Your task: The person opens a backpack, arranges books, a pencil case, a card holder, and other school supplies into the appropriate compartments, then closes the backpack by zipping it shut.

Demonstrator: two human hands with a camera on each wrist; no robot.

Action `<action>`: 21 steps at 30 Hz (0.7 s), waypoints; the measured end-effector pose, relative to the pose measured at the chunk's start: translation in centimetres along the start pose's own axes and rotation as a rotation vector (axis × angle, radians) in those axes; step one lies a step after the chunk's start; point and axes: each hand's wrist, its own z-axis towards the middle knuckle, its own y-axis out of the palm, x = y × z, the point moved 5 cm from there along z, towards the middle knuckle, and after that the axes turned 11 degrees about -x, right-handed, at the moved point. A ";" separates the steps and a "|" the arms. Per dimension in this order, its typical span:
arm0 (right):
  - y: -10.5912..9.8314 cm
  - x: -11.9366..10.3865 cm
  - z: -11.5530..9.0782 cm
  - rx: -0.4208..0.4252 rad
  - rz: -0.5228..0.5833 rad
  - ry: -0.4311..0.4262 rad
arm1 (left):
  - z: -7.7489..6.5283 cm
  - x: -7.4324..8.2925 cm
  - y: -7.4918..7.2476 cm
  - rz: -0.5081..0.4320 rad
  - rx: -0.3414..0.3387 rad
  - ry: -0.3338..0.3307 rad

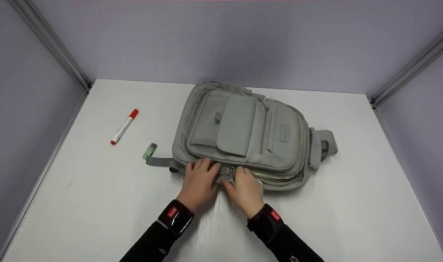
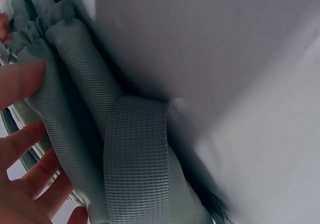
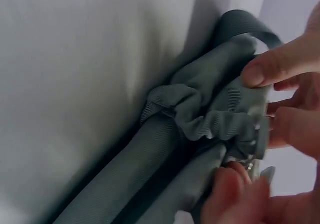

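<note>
A grey-green backpack [image 1: 236, 123] lies front side up, its top toward the right. My left hand [image 1: 200, 182] grips the near side edge, thumb [image 2: 22, 81] on the side fabric and fingers spread across the zipper seam. Just to its right, my right hand [image 1: 245, 189] has its fingers curled and pinches the zipper pull [image 1: 232, 170], which its fingers partly hide. To the right of that hand, the main zipper [image 1: 276, 176] is parted along the near edge. In the right wrist view, a gathered side pocket [image 3: 190, 108] bunches between both hands.
A red-capped marker [image 1: 124, 127] lies on the white table [image 1: 79, 203] at the left. A strap [image 1: 158, 161] with a green tag [image 1: 149, 150] sticks out from the backpack's bottom. Purple-grey panels [image 1: 228, 43] enclose the back and sides.
</note>
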 end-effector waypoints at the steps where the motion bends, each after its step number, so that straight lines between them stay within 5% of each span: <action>1: 0.1 -0.1 0.2 0.002 -0.018 0.020 | 0.0 0.0 0.1 0.010 -0.011 0.001; 5: 0.3 0.1 0.7 -0.010 -0.017 0.034 | -0.1 0.2 0.4 0.043 -0.044 -0.005; 14: -0.4 2.2 -0.3 0.001 0.257 -0.043 | 0.2 0.8 0.5 0.069 -0.048 -0.057; 21: -1.4 4.5 -1.8 0.018 0.386 0.018 | 0.3 0.8 0.6 0.027 -0.058 -0.084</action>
